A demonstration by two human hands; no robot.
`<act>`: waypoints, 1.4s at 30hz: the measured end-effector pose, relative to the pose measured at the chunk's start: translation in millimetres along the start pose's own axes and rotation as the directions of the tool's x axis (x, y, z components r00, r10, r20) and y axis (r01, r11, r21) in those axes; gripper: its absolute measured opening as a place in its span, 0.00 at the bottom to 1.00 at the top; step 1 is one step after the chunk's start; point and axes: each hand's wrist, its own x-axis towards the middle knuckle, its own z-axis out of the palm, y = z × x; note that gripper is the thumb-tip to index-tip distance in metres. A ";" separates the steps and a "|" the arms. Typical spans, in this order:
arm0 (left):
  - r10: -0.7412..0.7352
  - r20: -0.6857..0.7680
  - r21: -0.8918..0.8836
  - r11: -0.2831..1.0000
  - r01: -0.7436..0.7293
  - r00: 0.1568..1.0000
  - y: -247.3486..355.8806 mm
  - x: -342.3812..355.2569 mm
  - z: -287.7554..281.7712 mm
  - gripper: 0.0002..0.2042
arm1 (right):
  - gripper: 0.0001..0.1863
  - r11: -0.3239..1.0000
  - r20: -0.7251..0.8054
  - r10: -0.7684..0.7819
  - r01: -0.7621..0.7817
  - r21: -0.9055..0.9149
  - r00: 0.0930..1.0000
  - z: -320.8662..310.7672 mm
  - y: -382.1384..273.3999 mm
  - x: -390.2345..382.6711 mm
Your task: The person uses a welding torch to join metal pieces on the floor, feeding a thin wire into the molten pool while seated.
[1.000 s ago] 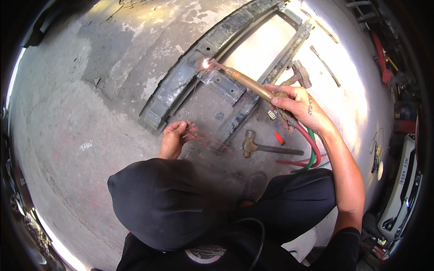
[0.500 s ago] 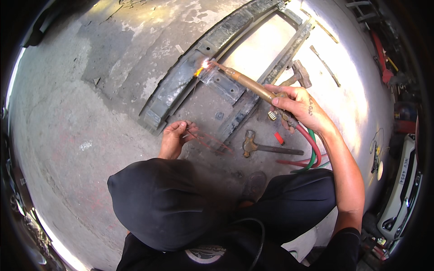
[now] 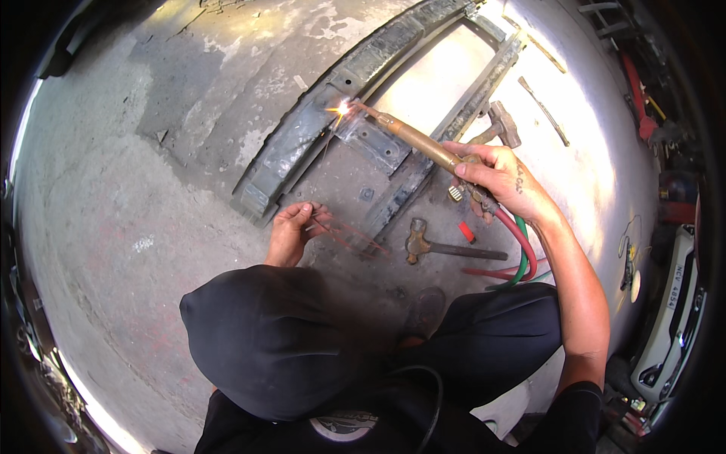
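Note:
My right hand (image 3: pixel 505 178) is closed around a brass cutting or welding torch (image 3: pixel 420 141), trailing red (image 3: pixel 522 236) and green hoses (image 3: pixel 522 268). At its tip, a bright flame (image 3: pixel 344 108) touches the curved grey metal beam (image 3: pixel 280 157) beside its bracket (image 3: pixel 374 144). My left hand (image 3: pixel 295 227), lower left of the flame, pinches thin reddish wire rods (image 3: pixel 352 234) lying out toward the right. A straight metal rail (image 3: pixel 401 197) runs parallel to the beam. A ball-peen hammer (image 3: pixel 461 249) and a small red object (image 3: pixel 466 231) lie below the torch.
A sledgehammer (image 3: pixel 505 125) and a long thin bar (image 3: pixel 544 110) lie at the upper right of the concrete floor (image 3: pixel 136 189). A red tool (image 3: pixel 639 98) and a white car bumper (image 3: pixel 665 318) stand along the right edge. My dark-clothed knees (image 3: pixel 491 333) fill the lower middle.
The flame at the torch tip changes: a yellow streak half a second ago is now a bright burst with orange sparks. My hands have not visibly moved.

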 end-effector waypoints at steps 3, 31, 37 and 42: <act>-0.003 -0.001 0.001 1.000 0.003 1.000 1.3 0.7 1.1 0.13 | 0.30 1.000 0.005 -0.006 0.007 -0.012 1.000 -0.3 1.2 0.5; 0.001 0.021 -0.004 1.000 -0.001 1.000 1.5 0.5 0.2 0.13 | 0.30 1.000 -0.001 0.008 -0.008 -0.005 1.000 0.2 -1.1 -0.5; 0.002 0.016 -0.009 1.000 -0.002 1.000 1.4 0.8 0.7 0.13 | 0.29 0.999 0.005 0.005 -0.005 -0.037 1.000 -0.3 -0.1 -0.7; 0.005 0.016 -0.007 1.000 -0.005 1.000 0.2 1.6 -0.2 0.13 | 0.30 1.000 -0.013 -0.026 0.026 -0.017 1.000 0.4 1.9 0.4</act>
